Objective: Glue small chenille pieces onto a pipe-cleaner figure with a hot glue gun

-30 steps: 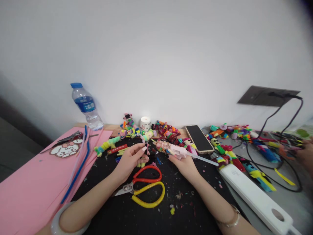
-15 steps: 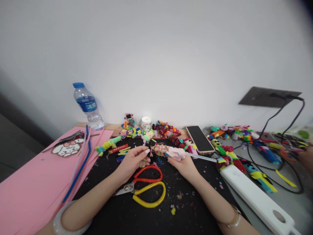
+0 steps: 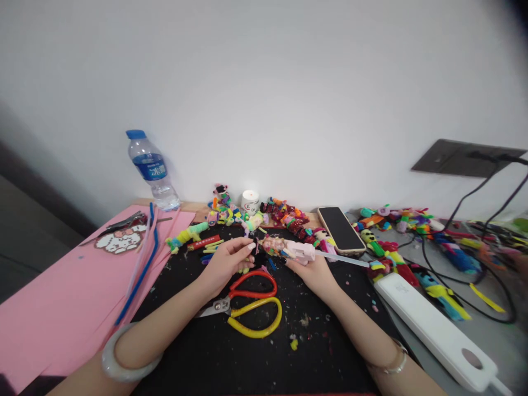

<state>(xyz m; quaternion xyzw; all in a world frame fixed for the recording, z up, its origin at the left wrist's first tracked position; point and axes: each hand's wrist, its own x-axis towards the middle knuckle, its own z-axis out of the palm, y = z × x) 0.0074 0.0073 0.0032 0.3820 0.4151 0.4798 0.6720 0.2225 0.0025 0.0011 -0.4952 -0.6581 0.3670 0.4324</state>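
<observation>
- The right hand (image 3: 314, 270) is closed around a pink glue gun (image 3: 293, 250) decorated with stickers; its nozzle points left toward the other hand, and a clear glue stick (image 3: 344, 259) sticks out of its back end to the right.
- The left hand (image 3: 225, 263) pinches a small dark craft piece (image 3: 256, 246) between fingertips, held right at the gun's nozzle, seemingly so that glue lands on it; the piece is too small to make out.
- Both hands hover just above the black mat (image 3: 264, 363), with red-and-yellow-handled scissors (image 3: 245, 308) lying just near of them, within easy reach.
- Bits of coloured scrap speckle the mat.
- To the left lie pink foam sheets (image 3: 53, 308) with blue and pink pipe cleaners (image 3: 138, 275) across them.
- At the far edge, against a plain white wall (image 3: 264, 82), stand a clear water bottle with a blue cap (image 3: 152, 170), a small white candle (image 3: 249, 200) and a row of colourful pipe-cleaner figures (image 3: 284, 215).
- A black smartphone (image 3: 340, 229) lies flat right of the figures.
- A white power strip (image 3: 437, 330) and black cables (image 3: 466, 258) sit on the right.
</observation>
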